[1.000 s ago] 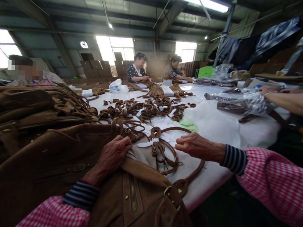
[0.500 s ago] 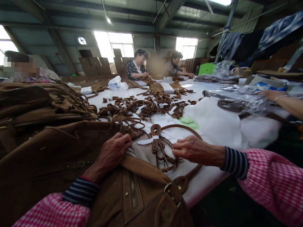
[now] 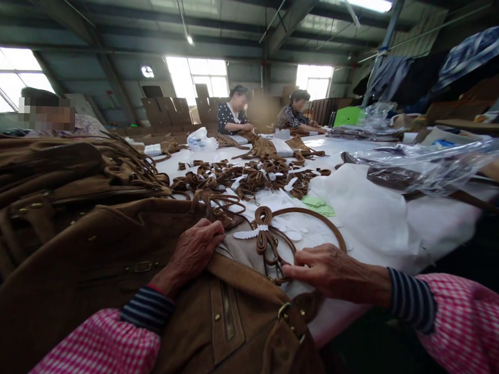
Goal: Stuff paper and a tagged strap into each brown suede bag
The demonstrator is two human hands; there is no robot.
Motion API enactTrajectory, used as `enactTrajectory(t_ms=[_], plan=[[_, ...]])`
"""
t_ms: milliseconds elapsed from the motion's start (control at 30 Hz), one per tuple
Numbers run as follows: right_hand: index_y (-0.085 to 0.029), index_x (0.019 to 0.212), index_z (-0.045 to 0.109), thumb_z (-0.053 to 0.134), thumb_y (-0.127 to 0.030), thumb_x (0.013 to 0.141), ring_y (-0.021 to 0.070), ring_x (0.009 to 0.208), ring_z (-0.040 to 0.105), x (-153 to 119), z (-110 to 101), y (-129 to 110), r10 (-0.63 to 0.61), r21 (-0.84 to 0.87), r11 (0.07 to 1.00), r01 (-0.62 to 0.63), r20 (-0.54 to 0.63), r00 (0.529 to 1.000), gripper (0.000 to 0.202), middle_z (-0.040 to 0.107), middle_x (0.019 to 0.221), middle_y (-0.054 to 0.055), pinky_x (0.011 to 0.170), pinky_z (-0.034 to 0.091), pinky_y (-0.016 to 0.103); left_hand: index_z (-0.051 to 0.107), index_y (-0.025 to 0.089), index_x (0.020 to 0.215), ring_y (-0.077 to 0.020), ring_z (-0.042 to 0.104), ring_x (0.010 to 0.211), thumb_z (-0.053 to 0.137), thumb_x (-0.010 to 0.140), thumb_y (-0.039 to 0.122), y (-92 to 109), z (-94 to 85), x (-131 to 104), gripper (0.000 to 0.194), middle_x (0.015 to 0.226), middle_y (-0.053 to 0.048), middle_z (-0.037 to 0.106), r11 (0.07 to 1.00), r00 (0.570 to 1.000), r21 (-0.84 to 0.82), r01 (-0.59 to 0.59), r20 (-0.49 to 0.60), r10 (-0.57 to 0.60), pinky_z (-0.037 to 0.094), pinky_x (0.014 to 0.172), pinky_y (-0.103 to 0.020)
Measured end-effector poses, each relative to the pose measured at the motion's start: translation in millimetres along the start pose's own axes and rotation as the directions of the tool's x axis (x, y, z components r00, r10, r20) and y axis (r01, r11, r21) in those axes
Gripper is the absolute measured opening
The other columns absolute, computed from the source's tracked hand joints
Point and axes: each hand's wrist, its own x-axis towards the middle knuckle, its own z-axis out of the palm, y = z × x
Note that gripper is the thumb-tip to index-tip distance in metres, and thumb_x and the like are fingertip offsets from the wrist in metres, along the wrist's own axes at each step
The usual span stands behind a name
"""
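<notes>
A brown handbag (image 3: 245, 323) with brass hardware and a zip lies in front of me, its mouth showing a grey lining. My left hand (image 3: 196, 250) is closed on the bag's top edge at the left of the opening. A coiled brown strap (image 3: 263, 234), bound with a white paper band, rests over the mouth; its metal clips point toward me. Beside those clips, at the right of the opening, is my right hand (image 3: 330, 271). Its fingers are bent together, and what they pinch is hidden. The bag's round handle (image 3: 334, 225) curves up behind that hand.
Brown bags (image 3: 70, 170) are stacked at my left. Several bundled straps (image 3: 250, 176) lie across the white-covered table (image 3: 395, 236). Clear plastic bags (image 3: 434, 166) lie at the right beside another person's arm (image 3: 498, 169). Co-workers (image 3: 233, 113) sit around the far side.
My right hand has come down and nearer the bag's opening, now covering part of the clips. My left hand keeps its hold. At the right, the clear plastic has been lifted and spread.
</notes>
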Motion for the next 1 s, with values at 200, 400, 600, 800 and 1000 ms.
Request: enactTrajectory(t_ms=[200,400,600,800,1000], plan=[[-0.017,0.088,0.064,0.035,-0.013,0.105,0.0143,0.069,0.057,0,6,15,0.048,0.183,0.982,-0.047,-0.001,0.999,0.033,0.065,0.082,0.005,0.064,0.038,0.026,0.064,0.022,0.085,-0.0199,0.059,0.085,0.052,0.097,0.031,1,1.0,-2,0.019,0.087,-0.003,0.060,0.998,0.999,-0.059,0.009,-0.030,-0.010,0.042,0.078,-0.031],[-0.019,0.086,0.073,0.059,-0.041,0.098,0.0154,0.067,0.060,30,1,26,0.427,0.553,0.783,-0.286,-0.142,0.893,0.028,0.069,0.072,0.001,0.065,0.042,0.025,0.064,0.021,0.082,-0.0208,0.059,0.087,0.053,0.093,0.024,8,-0.8,0,0.016,0.085,-0.004,0.062,0.988,0.993,-0.111,0.110,-0.019,-0.113,0.042,0.079,-0.031],[-0.018,0.076,0.068,0.057,-0.030,0.095,0.0143,0.063,0.055,107,-28,-6,0.392,0.323,0.882,-0.343,-0.101,0.914,0.025,0.064,0.067,0.001,0.061,0.033,0.026,0.066,0.019,0.077,-0.0195,0.061,0.083,0.056,0.088,0.023,8,-5.7,4,0.016,0.082,-0.003,0.067,0.964,0.981,-0.183,0.194,0.020,-0.194,0.039,0.072,-0.030],[-0.019,0.072,0.072,0.064,-0.024,0.079,0.0134,0.062,0.050,167,-29,-6,0.358,0.236,0.897,-0.374,0.107,0.927,0.013,0.059,0.064,0.001,0.057,0.028,0.026,0.069,0.017,0.073,-0.0186,0.063,0.076,0.056,0.083,0.022,7,-7.3,8,0.017,0.073,-0.003,0.069,0.936,0.969,-0.253,0.246,0.057,-0.239,0.037,0.064,-0.028],[-0.015,0.067,0.070,0.066,-0.025,0.073,0.0124,0.056,0.049,193,-13,15,0.350,0.390,0.807,-0.444,0.290,0.891,0.013,0.055,0.055,0.000,0.050,0.031,0.024,0.073,0.017,0.075,-0.0186,0.062,0.075,0.059,0.080,0.020,9,-6.4,6,0.015,0.075,-0.004,0.071,0.926,0.968,-0.284,0.250,0.042,-0.249,0.038,0.065,-0.028]])
